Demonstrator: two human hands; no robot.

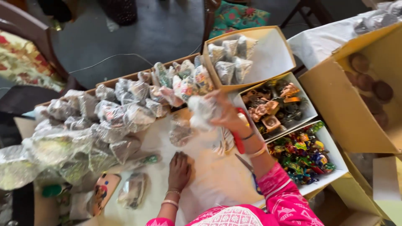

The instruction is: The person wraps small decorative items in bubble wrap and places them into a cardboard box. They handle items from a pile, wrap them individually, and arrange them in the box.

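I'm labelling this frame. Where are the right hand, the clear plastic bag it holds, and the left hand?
right hand [229, 115], head view, back of the hand
clear plastic bag [202, 109], head view, crumpled middle
left hand [180, 169], head view, knuckles

Left: heap of wrapped packets [96, 125] on the table [217, 180].
Far: box of packets [274, 52].
Right: two trays of trinkets [310, 111], [335, 155], one nearer.
Far right: big carton [335, 100].
Centre: packet [203, 111] above table.
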